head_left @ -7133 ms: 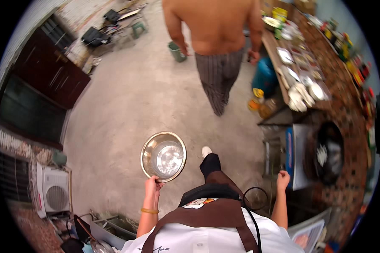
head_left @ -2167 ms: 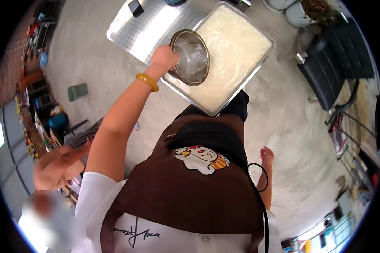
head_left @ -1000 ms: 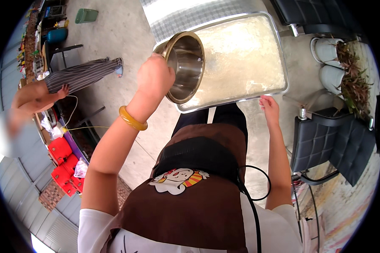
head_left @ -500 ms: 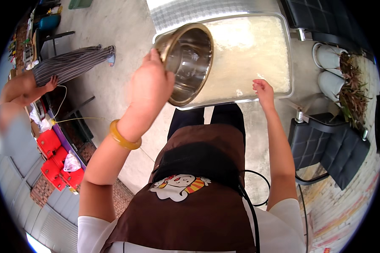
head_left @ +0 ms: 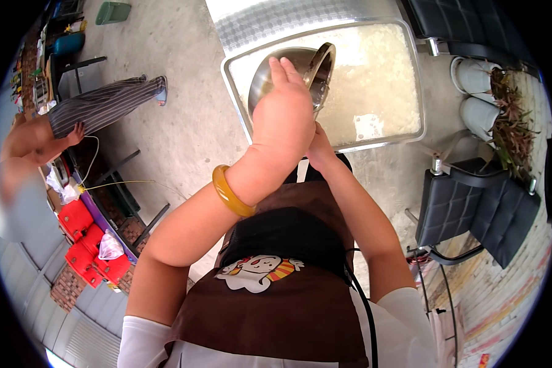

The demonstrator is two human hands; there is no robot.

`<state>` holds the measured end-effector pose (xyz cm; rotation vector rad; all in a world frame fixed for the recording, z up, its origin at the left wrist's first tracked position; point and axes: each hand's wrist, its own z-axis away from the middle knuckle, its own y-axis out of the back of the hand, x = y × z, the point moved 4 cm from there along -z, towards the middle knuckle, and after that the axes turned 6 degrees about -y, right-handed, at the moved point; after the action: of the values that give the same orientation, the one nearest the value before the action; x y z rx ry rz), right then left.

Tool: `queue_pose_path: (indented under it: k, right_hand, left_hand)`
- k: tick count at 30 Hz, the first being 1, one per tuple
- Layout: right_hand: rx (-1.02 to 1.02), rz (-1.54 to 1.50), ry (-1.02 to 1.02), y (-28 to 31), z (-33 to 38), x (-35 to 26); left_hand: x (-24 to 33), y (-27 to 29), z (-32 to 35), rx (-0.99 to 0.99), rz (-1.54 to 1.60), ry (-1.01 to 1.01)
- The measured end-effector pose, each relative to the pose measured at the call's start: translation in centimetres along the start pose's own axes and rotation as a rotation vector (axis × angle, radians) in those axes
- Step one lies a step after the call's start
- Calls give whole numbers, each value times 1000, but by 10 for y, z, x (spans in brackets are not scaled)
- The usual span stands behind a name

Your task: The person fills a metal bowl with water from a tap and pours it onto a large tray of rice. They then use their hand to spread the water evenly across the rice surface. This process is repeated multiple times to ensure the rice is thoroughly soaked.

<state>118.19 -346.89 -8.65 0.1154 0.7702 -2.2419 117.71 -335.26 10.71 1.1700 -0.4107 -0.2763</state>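
Observation:
My left hand (head_left: 283, 113) grips a shiny metal bowl (head_left: 262, 76) from outside, two fingertips lying along its wall. The bowl is tilted steeply on its side, its rim facing right, above a large shallow metal tray (head_left: 343, 147). A cream-white, partly glossy layer (head_left: 386, 73) fills the tray; whether it is grains or a soft mass cannot be made out. My right hand (head_left: 319, 147) is close beside the left, by the tray's near edge and the bowl's lower rim. Its fingers are mostly hidden behind my left hand.
Black padded chairs (head_left: 451, 205) stand to the right, with white pots (head_left: 479, 115) of reddish plants beyond. A person in striped trousers (head_left: 101, 104) is at the left, near a table with red packages (head_left: 83, 239). A green bin (head_left: 112, 12) sits far left.
My left hand has swung the bowl to the right and tipped it further over the tray. My right hand has moved left from above the tray to beside the bowl.

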Motion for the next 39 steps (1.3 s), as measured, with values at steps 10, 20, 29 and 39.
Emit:
queue_pose_path:
  k: [10,20,29,39]
  right_hand:
    - [-178,-125,-130,-20,-11,3]
    - [-31,123,72,-5,-13,-49]
    - [543,1298,786,81,-56,-113]
    - [672,1759,666,28,-118,-125]
  left_hand:
    - [-33,7,-3,254,54,-105]
    - [-213,-20,-12,349,1059,475]
    - [-275,-111,-141,670,1852,661]
    - [-275,-172,-197,702,1821,503]
